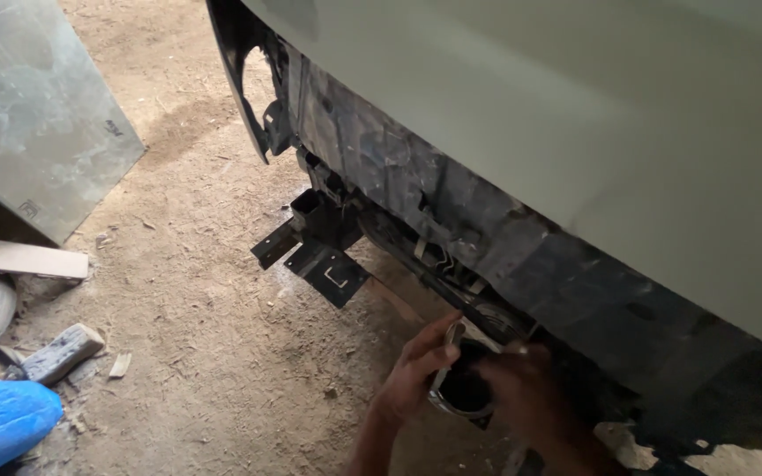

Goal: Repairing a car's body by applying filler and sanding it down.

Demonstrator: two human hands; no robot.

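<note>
Both my hands are low at the underside of a pale green car body [575, 115], where black inner panels [416, 189] are exposed. My left hand [416, 370] grips the left rim of a round dark part with a shiny metal ring [462, 388], its fingers curled over the edge. My right hand [526, 392] holds the same round part from the right side and looks blurred. The part sits right under the black structure of the car. What lies behind it is hidden by my hands.
A black metal bracket [324, 264] hangs from the car's underside over the dirt floor [213, 353]. A grey sheet panel [33, 106] leans at the upper left. A wooden plank [19, 257], a small block [62, 351] and a blue bag [2, 421] lie at left.
</note>
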